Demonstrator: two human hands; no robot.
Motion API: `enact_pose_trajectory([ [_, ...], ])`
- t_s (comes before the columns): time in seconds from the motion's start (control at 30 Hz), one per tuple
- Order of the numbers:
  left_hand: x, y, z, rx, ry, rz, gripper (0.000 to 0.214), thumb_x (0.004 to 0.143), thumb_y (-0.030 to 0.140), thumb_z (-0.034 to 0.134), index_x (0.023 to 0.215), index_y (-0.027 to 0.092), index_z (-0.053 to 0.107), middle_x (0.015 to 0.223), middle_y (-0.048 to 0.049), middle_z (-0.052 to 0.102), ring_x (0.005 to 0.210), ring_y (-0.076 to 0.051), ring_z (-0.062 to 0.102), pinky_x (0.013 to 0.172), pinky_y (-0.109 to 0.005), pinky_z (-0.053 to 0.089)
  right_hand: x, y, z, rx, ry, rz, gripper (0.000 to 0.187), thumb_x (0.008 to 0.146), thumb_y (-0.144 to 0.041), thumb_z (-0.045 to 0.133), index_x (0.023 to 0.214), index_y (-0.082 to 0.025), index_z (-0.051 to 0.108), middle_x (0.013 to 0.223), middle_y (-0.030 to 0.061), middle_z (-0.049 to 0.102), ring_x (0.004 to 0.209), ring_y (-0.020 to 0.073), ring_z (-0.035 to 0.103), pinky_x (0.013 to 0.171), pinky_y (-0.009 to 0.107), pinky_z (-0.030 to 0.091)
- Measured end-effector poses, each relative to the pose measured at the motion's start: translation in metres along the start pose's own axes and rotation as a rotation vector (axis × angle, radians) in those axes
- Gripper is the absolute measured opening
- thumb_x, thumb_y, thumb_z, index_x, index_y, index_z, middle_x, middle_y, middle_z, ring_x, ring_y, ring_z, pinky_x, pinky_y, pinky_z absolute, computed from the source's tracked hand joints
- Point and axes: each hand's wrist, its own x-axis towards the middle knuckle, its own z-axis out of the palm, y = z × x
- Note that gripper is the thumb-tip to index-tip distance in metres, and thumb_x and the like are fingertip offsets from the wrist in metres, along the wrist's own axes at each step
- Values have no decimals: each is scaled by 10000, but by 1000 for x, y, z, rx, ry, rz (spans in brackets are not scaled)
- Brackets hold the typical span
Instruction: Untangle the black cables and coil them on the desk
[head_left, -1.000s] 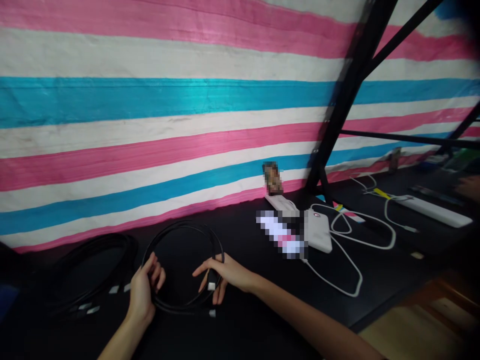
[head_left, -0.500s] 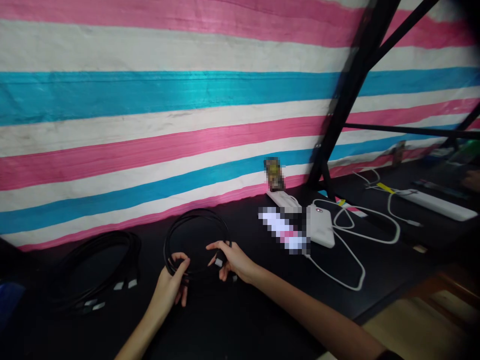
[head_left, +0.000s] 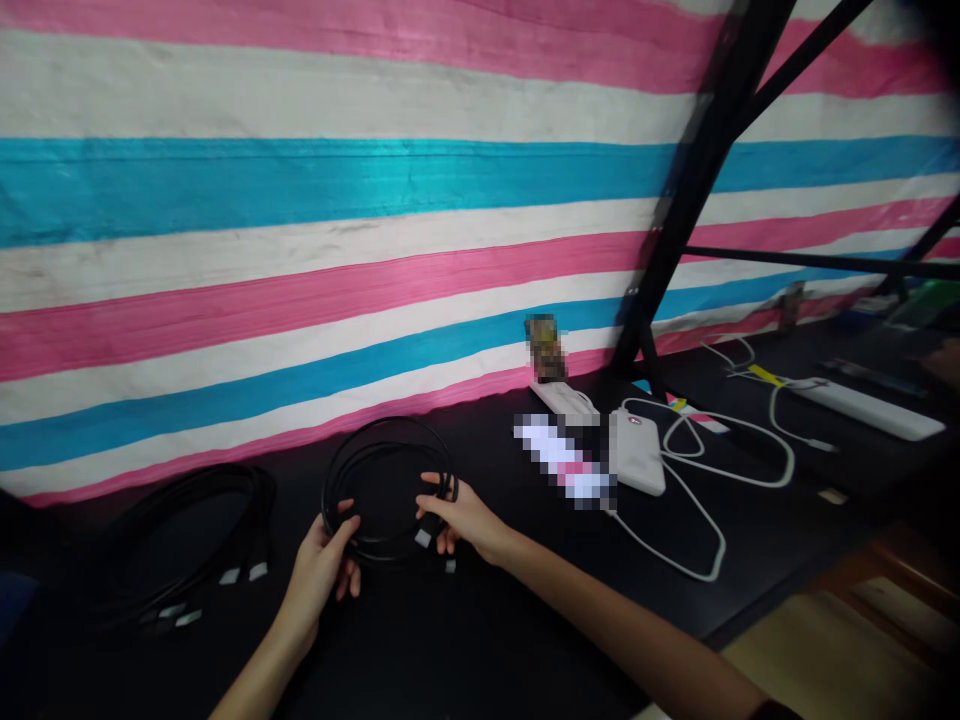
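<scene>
A black cable (head_left: 390,424) wound into a round coil is held between my two hands, over the black tabletop (head_left: 405,650). My left hand (head_left: 328,550) grips the coil's lower left side, thumb on the near face. On the right side, my right hand (head_left: 454,515) pinches the strands between thumb and fingers. Just below those fingers shows a silver connector (head_left: 424,538), and a second silver end (head_left: 450,566) hangs under the hand. To the left lie more coiled black cables (head_left: 199,480), with several silver connectors (head_left: 229,576) at their near side.
A white power bank (head_left: 637,455) with a looping white cable (head_left: 720,560) lies right of my hands, beside a blurred-out phone (head_left: 562,460). Farther right is a long white power strip (head_left: 870,407). A black metal post (head_left: 690,190) rises before the striped sheet (head_left: 337,180).
My left hand has shifted slightly left along with the coil. My right thumb and fingers have closed around the strands, and the connector sits a little lower.
</scene>
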Motion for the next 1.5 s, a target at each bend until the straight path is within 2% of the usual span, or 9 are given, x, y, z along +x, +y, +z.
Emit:
enact_pose_trajectory([
  [0.23,-3,4,0,-74,168,35,743,631,459,622,1223,107,345,298,110,376,248,-129,413,260,-156,244,-3,-2,2,17,22,-6,562,785,-301,582,1201,-176,225,764,13,639,305,60,499,271,153,386],
  [0.37,-2,6,-3,-39,225,95,873,623,483,629,1311,119,235,336,112,408,249,-144,431,240,-165,247,-3,-4,2,23,12,16,431,842,-323,487,1162,-191,229,772,15,625,323,65,515,297,164,419],
  [0.53,-3,6,-7,34,262,142,804,637,549,597,1287,159,329,314,137,332,209,-96,327,233,-146,200,0,-3,2,9,-17,2,284,848,-250,413,1102,-189,303,995,83,563,406,87,589,341,202,465],
  [0.67,-5,6,-7,-6,253,168,784,666,535,583,1295,150,316,296,126,335,230,-98,346,251,-142,212,5,0,-2,-60,4,-44,339,797,-178,441,1125,-172,352,1028,90,525,452,84,604,355,192,467],
  [0.87,-3,11,-6,-151,220,125,750,674,488,596,1293,164,323,341,131,317,261,-95,375,260,-142,227,7,-1,-7,-172,9,-56,366,827,-162,377,1193,-152,371,729,4,573,395,89,567,334,184,440],
  [1.07,4,4,-11,-152,143,88,786,683,420,592,1327,131,246,395,93,432,317,-130,460,284,-165,264,4,-3,-3,-40,93,-47,634,800,-116,412,1367,-146,130,702,-16,535,465,98,578,393,206,483],
  [1.17,4,3,-12,-137,189,156,800,659,405,605,1318,120,253,476,47,536,393,-148,516,348,-200,346,7,2,-4,-40,94,-66,666,786,-137,429,1379,-175,129,840,31,541,520,99,595,413,216,499],
  [1.33,-6,15,-9,58,331,431,581,726,407,544,1226,153,390,611,16,579,623,-152,565,611,-270,446,9,7,-9,-366,233,-358,506,745,-173,497,1245,-210,428,1156,107,404,713,111,571,448,213,490],
  [1.5,-17,19,-4,645,275,537,325,799,415,426,1031,212,529,590,24,505,593,-163,522,622,-289,414,-7,-2,-7,-813,268,-675,335,699,-311,631,1030,-274,592,1040,26,473,678,92,513,621,250,467],
])
